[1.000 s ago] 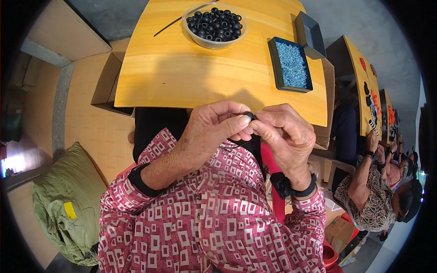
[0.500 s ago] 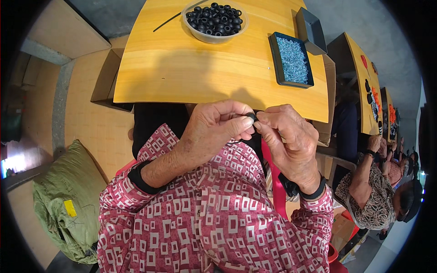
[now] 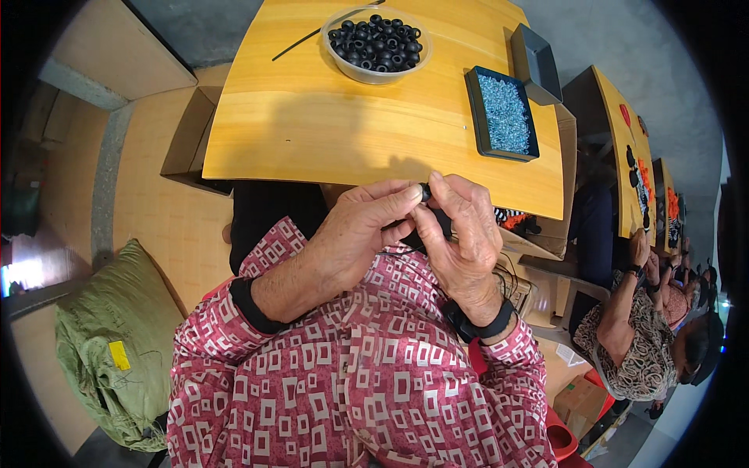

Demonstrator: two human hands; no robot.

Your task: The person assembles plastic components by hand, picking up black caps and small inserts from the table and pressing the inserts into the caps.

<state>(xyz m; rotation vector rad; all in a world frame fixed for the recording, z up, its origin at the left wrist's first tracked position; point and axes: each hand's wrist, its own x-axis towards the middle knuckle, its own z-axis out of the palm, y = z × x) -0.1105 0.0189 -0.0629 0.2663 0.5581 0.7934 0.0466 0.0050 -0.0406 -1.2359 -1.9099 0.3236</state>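
Observation:
Just beyond the table's near edge, on my side, I pinch a small black bead (image 3: pixel 425 193) between thumb and fingers of my left hand (image 3: pixel 343 226). My right hand (image 3: pixel 466 234) closes on the same bead from the other side, its index fingertip above and its thumb below. A thin black cord (image 3: pixel 402 251) runs under my hands; whether it passes through the bead is hidden. Up on the table, a clear round bowl (image 3: pixel 373 76) holds many black beads like this one. To its right a dark tray (image 3: pixel 507 154) contains small pale-blue pieces.
A grey tray (image 3: pixel 537 66) leans at the wooden table's (image 3: pixel 374 129) right edge. One thin black stick (image 3: pixel 296 48) lies beside the bowl. Cardboard boxes flank the table, the right box (image 3: pixel 550 238) with orange and black items. A green sack (image 3: pixel 117 351) stands left; another person (image 3: pixel 640 343) sits right.
My right hand has shifted left and turned around the bead, uncovering the box of orange and black items. The table has slid slightly lower and right in view.

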